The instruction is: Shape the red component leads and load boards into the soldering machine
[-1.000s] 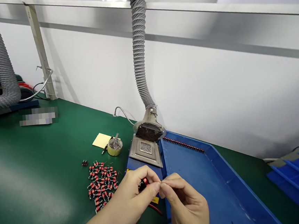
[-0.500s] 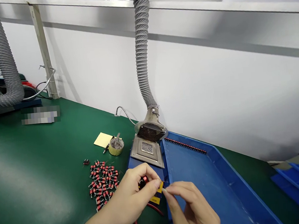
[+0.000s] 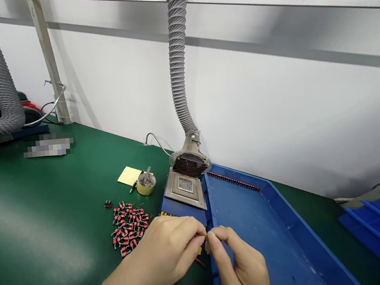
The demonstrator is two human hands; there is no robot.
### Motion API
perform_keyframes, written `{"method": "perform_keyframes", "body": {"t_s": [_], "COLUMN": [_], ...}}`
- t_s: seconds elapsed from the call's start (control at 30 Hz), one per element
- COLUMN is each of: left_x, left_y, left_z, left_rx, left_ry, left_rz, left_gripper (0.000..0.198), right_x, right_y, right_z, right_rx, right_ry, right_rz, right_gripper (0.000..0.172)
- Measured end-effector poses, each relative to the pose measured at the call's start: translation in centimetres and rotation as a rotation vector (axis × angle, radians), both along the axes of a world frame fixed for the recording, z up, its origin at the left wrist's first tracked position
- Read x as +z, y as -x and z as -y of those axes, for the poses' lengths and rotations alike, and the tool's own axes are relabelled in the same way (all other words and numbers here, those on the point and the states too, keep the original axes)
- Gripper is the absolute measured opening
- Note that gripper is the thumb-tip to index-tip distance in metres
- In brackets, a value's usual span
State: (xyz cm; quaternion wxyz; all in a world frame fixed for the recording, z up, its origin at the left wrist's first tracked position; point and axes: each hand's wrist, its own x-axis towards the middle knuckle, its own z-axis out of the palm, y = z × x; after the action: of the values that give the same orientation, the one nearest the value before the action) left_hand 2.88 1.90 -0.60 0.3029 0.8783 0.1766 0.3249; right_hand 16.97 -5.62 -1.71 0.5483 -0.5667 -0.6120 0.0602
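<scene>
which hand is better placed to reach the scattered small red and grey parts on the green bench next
Probably the left hand: it is close beside the small red and grey parts. The right hand is farther off, by the blue plastic tray, with the left hand in between.

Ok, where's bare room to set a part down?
Green table, left of the red parts; blue tray, between the right hand and the row along its back. Crowded: from the red parts past the cup and metal plate to the tray.
</scene>
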Motion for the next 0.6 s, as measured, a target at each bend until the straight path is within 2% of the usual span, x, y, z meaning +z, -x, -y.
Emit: {"method": "perform_keyframes", "body": {"t_s": [0.07,0.13,0.17,0.27,0.33,0.4,0.47,0.5,0.53,0.6], "left_x": [-0.2,0.0,0.1,0.5,0.6,0.5,0.2,0.0,-0.1,-0.2], "left_y": [-0.1,-0.1,0.0,0.4,0.5,0.5,0.2,0.1,0.0,-0.2], "left_z": [-0.1,0.0,0.0,0.3,0.4,0.4,0.3,0.2,0.1,0.0], "left_rx": [0.034,0.064,0.071,0.051,0.024,0.022,0.042,0.05,0.058,0.07], "left_ry": [-0.176,-0.188,-0.145,0.032,0.081,0.024,-0.135,-0.231,-0.317,-0.412], "left_rz": [0.003,0.03,0.044,0.075,0.087,0.086,0.066,0.054,0.043,0.039], "left_gripper": [0.022,0.021,0.02,0.018,0.019,0.02,0.022,0.023,0.025,0.027], "right_x": [-0.1,-0.2,-0.2,-0.1,0.0,0.1,0.1,0.0,0.0,0.0], "right_y": [-0.1,-0.2,-0.3,-0.3,0.2,0.7,1.0,1.1,1.0,0.6], "right_z": [-0.1,0.0,0.0,0.1,0.1,0.0,-0.1,-0.2,-0.3,-0.3], "right_rx": [0.101,0.173,0.176,0.085,0.066,0.025,-0.051,-0.048,0.001,0.188], "right_ry": [0.103,0.082,0.029,-0.158,-0.234,-0.275,-0.216,-0.136,-0.033,0.133], "right_rz": [-0.243,-0.437,-0.458,-0.299,-0.152,-0.058,-0.07,-0.133,-0.235,-0.496], "right_gripper": [0.037,0.044,0.04,0.013,0.025,0.027,0.015,0.015,0.024,0.038]}}
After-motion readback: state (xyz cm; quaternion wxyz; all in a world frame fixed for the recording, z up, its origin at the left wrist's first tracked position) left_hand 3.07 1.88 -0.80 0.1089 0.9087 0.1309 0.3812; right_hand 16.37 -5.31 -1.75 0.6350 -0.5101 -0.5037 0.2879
